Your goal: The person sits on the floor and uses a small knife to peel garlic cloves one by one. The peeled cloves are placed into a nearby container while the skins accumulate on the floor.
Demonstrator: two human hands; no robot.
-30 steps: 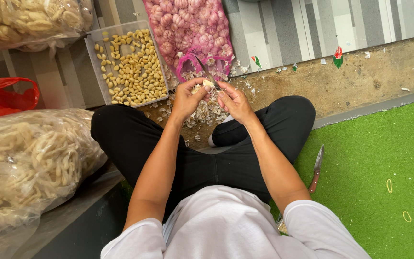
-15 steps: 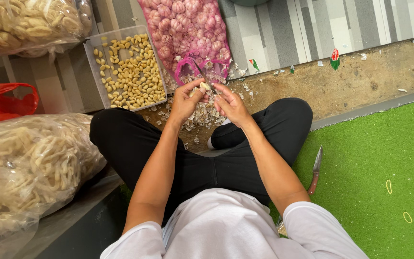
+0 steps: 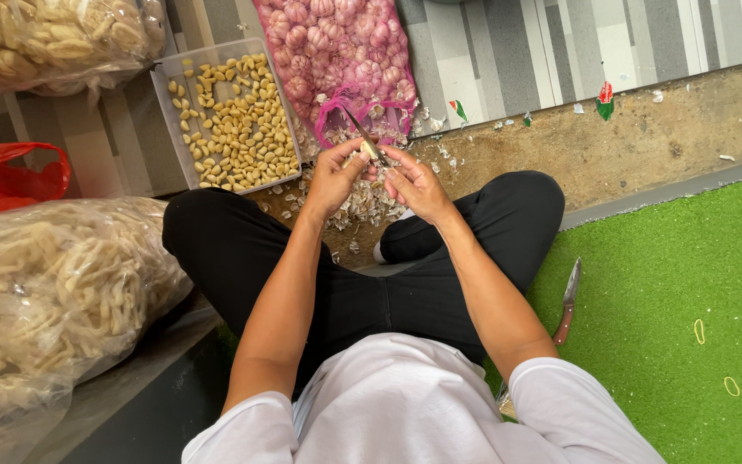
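Garlic clove (image 3: pixel 364 152) sat pinched in the left hand (image 3: pixel 334 178) above the pile of skins (image 3: pixel 362 202), while the right hand (image 3: pixel 416 183) gripped a small knife (image 3: pixel 362 133). Light, firm and probably slippery once peeled, it seemed best held by its sides.

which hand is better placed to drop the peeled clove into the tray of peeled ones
Probably the left hand. It pinches the garlic clove and sits on the side of the clear tray of peeled cloves. The right hand holds the small knife.
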